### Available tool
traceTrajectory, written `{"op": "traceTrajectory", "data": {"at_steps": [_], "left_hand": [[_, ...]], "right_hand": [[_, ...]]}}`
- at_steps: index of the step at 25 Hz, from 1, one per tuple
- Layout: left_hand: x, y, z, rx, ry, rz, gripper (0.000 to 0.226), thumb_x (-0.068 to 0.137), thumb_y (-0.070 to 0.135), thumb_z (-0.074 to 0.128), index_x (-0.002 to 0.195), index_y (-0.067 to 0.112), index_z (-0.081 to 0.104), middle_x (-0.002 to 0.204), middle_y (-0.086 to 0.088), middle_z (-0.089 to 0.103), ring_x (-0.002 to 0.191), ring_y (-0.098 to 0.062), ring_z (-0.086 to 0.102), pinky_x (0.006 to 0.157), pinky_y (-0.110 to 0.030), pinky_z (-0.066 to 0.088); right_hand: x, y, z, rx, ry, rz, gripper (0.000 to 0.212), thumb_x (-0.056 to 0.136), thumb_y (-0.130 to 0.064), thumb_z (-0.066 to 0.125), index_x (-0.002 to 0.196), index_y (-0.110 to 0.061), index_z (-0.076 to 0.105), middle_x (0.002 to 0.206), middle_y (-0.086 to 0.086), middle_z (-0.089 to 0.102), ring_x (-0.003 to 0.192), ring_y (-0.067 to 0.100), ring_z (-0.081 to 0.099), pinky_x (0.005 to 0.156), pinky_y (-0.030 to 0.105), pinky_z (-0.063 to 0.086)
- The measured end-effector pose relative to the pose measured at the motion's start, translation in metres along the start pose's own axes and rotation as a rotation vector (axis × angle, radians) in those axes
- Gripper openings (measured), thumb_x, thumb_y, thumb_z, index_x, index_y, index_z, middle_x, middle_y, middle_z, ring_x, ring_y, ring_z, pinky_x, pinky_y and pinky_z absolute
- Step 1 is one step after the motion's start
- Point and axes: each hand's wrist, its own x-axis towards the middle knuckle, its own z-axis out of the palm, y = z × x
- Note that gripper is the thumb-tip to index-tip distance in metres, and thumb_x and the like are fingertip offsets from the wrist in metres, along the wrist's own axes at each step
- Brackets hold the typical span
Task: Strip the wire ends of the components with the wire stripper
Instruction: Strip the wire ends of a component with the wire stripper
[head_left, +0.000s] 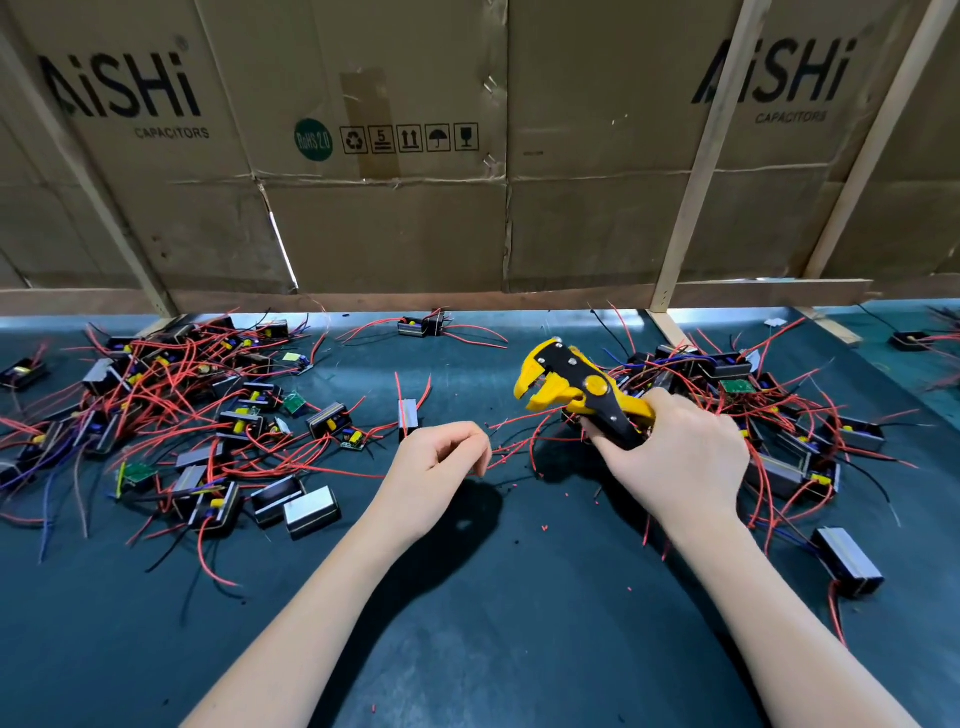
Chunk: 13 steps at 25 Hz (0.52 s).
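One wire stripper (582, 392) — gripped in right hand (675, 457).

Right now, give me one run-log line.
right hand: grips wire stripper | left hand: loosely curled, apparently empty | no wire in stripper | components piled either side

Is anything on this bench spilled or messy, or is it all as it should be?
Small red bits lie scattered on the dark mat in front of the hands, likely insulation stripped off wires. The cardboard backing behind the bench is torn along a seam, with light showing through. The components lie in tangled heaps, not sorted.
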Motion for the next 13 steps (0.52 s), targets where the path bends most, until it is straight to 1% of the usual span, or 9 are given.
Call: {"op": "traceTrajectory", "data": {"at_steps": [2, 3, 4, 5, 6, 9, 10, 11, 13], "left_hand": [[0.0, 0.001, 0.0, -0.066, 0.03, -0.005, 0.035, 0.098, 0.02, 0.053, 0.064, 0.011, 0.057, 0.048, 0.015, 0.042, 0.045, -0.001, 0.033, 0.049, -0.01, 0.026], [-0.001, 0.001, 0.001, -0.086, 0.046, -0.011, 0.032, 0.1, 0.018, 0.053, 0.07, 0.01, 0.062, 0.047, 0.016, 0.042, 0.043, -0.001, 0.033, 0.047, -0.01, 0.025], [-0.001, 0.001, 0.001, -0.092, 0.057, -0.016, 0.027, 0.1, 0.017, 0.054, 0.077, 0.013, 0.067, 0.049, 0.015, 0.042, 0.043, -0.002, 0.031, 0.047, -0.011, 0.023], [-0.001, 0.0, 0.001, -0.089, 0.064, -0.018, 0.025, 0.1, 0.019, 0.054, 0.081, 0.018, 0.071, 0.053, 0.008, 0.041, 0.046, -0.005, 0.026, 0.048, -0.016, 0.02], [-0.001, 0.0, 0.002, -0.085, 0.067, -0.021, 0.025, 0.099, 0.02, 0.056, 0.081, 0.022, 0.072, 0.055, 0.001, 0.04, 0.049, -0.007, 0.023, 0.049, -0.02, 0.019], [-0.001, 0.002, 0.002, -0.106, 0.086, -0.04, 0.03, 0.096, 0.025, 0.061, 0.068, 0.021, 0.07, 0.05, 0.009, 0.045, 0.052, -0.009, 0.024, 0.051, -0.019, 0.022], [-0.001, 0.003, 0.001, -0.116, 0.09, -0.044, 0.03, 0.094, 0.028, 0.063, 0.065, 0.02, 0.069, 0.051, 0.007, 0.045, 0.053, -0.009, 0.026, 0.053, -0.018, 0.024], [0.0, 0.002, -0.002, -0.131, 0.081, -0.044, 0.028, 0.091, 0.032, 0.066, 0.066, 0.018, 0.069, 0.054, 0.001, 0.047, 0.055, -0.011, 0.03, 0.055, -0.018, 0.026], [0.0, 0.001, -0.009, -0.15, 0.012, -0.04, 0.017, 0.083, 0.034, 0.071, 0.078, 0.018, 0.07, 0.061, -0.003, 0.045, 0.059, -0.013, 0.035, 0.057, -0.017, 0.03]], "right_hand": [[0.0, 0.004, 0.002, 0.006, 0.008, 0.014, 0.051, 0.069, -0.062, 0.075, 0.071, -0.014, 0.056, 0.066, 0.006, 0.062, 0.06, 0.033, 0.061, 0.066, 0.037, 0.035], [-0.001, 0.003, 0.003, 0.014, 0.01, 0.011, 0.051, 0.069, -0.062, 0.075, 0.071, -0.015, 0.056, 0.068, 0.005, 0.062, 0.062, 0.032, 0.061, 0.067, 0.038, 0.035], [-0.001, 0.001, 0.004, 0.024, 0.009, 0.004, 0.051, 0.07, -0.063, 0.073, 0.072, -0.015, 0.055, 0.069, 0.005, 0.062, 0.063, 0.032, 0.061, 0.068, 0.038, 0.034], [-0.002, 0.0, 0.005, 0.034, 0.002, -0.002, 0.051, 0.071, -0.064, 0.072, 0.073, -0.015, 0.054, 0.07, 0.004, 0.062, 0.066, 0.032, 0.061, 0.069, 0.039, 0.034], [-0.002, 0.0, 0.005, 0.042, -0.009, 0.0, 0.051, 0.072, -0.065, 0.071, 0.073, -0.016, 0.054, 0.071, 0.003, 0.062, 0.068, 0.032, 0.061, 0.07, 0.039, 0.034], [0.0, 0.002, 0.005, 0.049, -0.017, 0.012, 0.051, 0.071, -0.065, 0.07, 0.074, -0.017, 0.053, 0.071, 0.001, 0.06, 0.068, 0.031, 0.061, 0.07, 0.039, 0.035], [0.0, 0.002, 0.005, 0.051, -0.013, 0.011, 0.05, 0.071, -0.064, 0.071, 0.073, -0.018, 0.051, 0.07, 0.001, 0.06, 0.067, 0.031, 0.06, 0.07, 0.039, 0.035], [0.0, 0.002, 0.005, 0.056, -0.01, 0.012, 0.05, 0.07, -0.063, 0.072, 0.073, -0.019, 0.049, 0.069, 0.001, 0.059, 0.066, 0.031, 0.06, 0.069, 0.039, 0.034], [0.001, 0.004, 0.006, 0.061, -0.01, 0.022, 0.05, 0.07, -0.063, 0.072, 0.073, -0.021, 0.045, 0.069, 0.0, 0.058, 0.065, 0.031, 0.059, 0.068, 0.038, 0.033]]}}
